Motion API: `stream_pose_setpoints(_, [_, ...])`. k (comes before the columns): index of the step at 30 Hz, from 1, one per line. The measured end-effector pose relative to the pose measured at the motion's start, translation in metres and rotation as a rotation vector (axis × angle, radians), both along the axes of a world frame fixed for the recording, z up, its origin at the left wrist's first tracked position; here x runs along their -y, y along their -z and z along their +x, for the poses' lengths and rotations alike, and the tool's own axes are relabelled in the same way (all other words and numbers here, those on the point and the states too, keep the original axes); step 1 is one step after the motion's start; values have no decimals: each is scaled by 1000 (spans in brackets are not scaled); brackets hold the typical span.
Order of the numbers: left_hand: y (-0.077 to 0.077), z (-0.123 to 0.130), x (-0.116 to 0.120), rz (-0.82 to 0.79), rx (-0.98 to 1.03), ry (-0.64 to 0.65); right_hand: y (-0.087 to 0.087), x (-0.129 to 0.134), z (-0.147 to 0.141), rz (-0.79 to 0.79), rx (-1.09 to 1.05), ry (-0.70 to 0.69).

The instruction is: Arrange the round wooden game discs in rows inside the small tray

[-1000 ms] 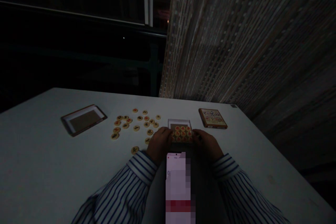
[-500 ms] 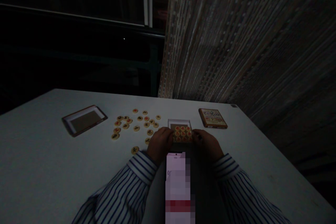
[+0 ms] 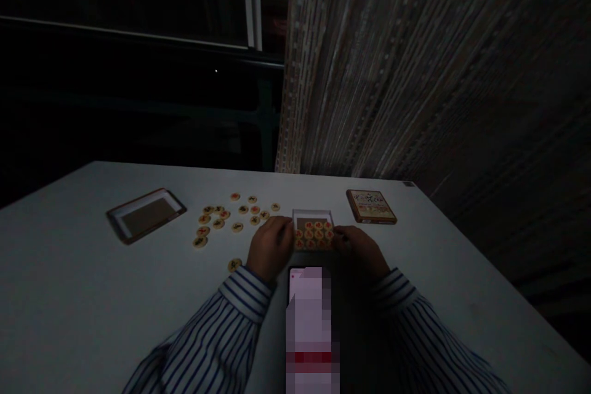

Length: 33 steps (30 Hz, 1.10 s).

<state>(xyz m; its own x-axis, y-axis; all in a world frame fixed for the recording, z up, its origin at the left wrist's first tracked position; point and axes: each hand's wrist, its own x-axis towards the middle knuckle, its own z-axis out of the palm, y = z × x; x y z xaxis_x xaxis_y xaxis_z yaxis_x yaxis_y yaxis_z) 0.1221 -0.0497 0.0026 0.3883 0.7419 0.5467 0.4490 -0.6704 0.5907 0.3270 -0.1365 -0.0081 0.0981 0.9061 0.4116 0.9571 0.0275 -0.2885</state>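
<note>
A small shallow box tray (image 3: 313, 212) with a pale rim sits in front of me. Round xiangqi pieces (image 3: 319, 234) with red characters lie in rows in its near part, while the far strip shows bare bottom. My left hand (image 3: 270, 247) has its curled fingers against the tray's left side. At the opposite side, my right hand (image 3: 362, 250) pinches the right edge. Loose xiangqi pieces (image 3: 237, 227), some marked red and some dark, are scattered on the table left of the tray. My left hand and sleeve may hide some of them.
On the white table (image 3: 138, 308), an open box half (image 3: 150, 215) lies at the far left. A box cover (image 3: 372, 205) with printed characters lies to the right. A lit phone (image 3: 307, 320) lies between my forearms. A striped curtain (image 3: 360, 74) hangs behind.
My left hand has shifted left to the tray's left edge. More of the piece rows and the tray's left part now show. The view has shifted slightly.
</note>
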Motion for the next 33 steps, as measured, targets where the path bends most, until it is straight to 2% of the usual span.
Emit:
stream_pose_setpoints(7, [-6, -13, -13, -125, 157, -115, -2, 1, -4, 62, 46, -34])
stream_pose_setpoints(12, [-17, -24, -20, -238, 226, -130, -3, 2, -6, 110, 38, -43])
stream_pose_setpoints(19, [-32, -53, -34, -234, 234, -164, -7, 2, -8, 115, 43, -47])
stream_pose_setpoints(23, [-28, -69, -38, -281, 299, -245, -5, 2, -7, 74, 55, -62])
stream_pose_setpoints(27, [-17, -76, -37, -236, 251, -298, -3, 3, -6, 23, 64, -92])
stream_pose_setpoints(33, [-7, -71, -29, -89, 47, -200, -6, 5, -6, 53, 89, -128])
